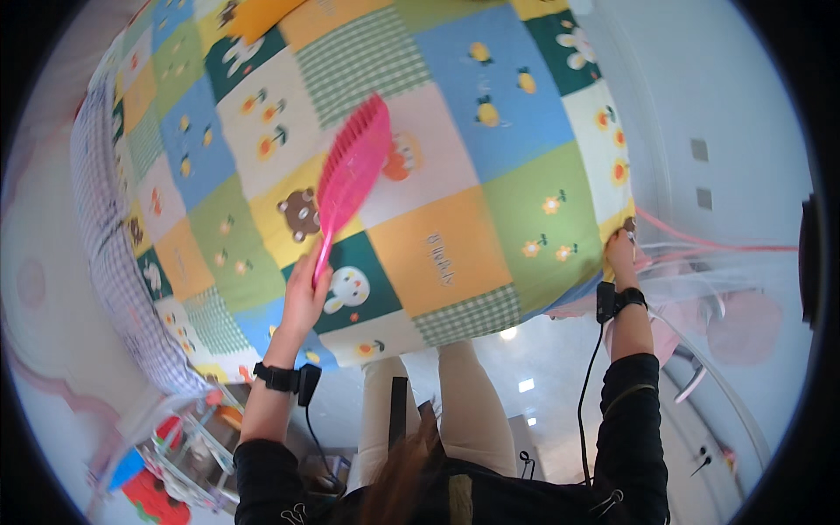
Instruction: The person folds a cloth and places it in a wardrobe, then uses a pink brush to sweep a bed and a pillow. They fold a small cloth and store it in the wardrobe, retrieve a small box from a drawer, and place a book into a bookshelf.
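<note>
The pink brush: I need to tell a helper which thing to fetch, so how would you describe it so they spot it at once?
Look at the patchwork quilt of coloured squares covering the bed. Near its middle, the left hand grips a thin pink handle whose broad head lies over the pale and yellow squares. That pink brush is the only loose, solid-pink plastic thing on the quilt; everything around it is printed fabric.

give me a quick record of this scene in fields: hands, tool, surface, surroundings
left hand: left hand grips the thin handle of a pink brush, whose head lies on the quilt
right hand: right hand holds the quilt's right edge
surface: patchwork quilt with squares of flowers, bees, a bear and a rabbit, spread over a bed
wrists: black band on the left wrist, with a cable; another on the right
surroundings: pale glossy floor below the bed edge
</note>
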Tool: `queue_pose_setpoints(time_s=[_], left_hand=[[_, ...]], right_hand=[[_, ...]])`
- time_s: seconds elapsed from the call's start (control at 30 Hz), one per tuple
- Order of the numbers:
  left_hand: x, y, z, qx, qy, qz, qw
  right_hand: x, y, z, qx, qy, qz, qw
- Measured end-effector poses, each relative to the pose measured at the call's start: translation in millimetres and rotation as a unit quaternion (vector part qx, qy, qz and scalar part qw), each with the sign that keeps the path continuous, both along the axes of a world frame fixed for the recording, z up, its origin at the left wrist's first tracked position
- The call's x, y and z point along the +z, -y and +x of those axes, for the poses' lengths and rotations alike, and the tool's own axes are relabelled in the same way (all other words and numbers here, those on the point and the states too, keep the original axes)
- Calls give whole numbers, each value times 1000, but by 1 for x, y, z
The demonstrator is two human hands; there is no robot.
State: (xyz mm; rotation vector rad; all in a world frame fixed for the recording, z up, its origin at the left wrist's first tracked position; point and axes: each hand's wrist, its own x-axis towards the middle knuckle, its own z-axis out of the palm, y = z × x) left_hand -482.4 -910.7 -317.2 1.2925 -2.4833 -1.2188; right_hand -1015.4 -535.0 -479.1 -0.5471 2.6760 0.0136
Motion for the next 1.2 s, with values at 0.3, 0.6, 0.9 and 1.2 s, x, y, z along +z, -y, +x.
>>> queue_pose_setpoints(time_s=[0.3, 0.6, 0.9, 1.2], left_hand=[[-20, -108, 129, -116, 138, 278, 944], [16, -148, 207, -62, 82, 152, 983], [-46, -142, 306, 92, 141, 123, 978], [13, -244, 392, 16, 172, 271, 947]], right_hand=[[37, 43, 53, 58, -137, 122, 981], [123, 189, 304, 405, 78, -236, 880], [77, 212, 433, 487, 35, 14, 873], [121, 81, 448, 543, 128, 169, 813]])
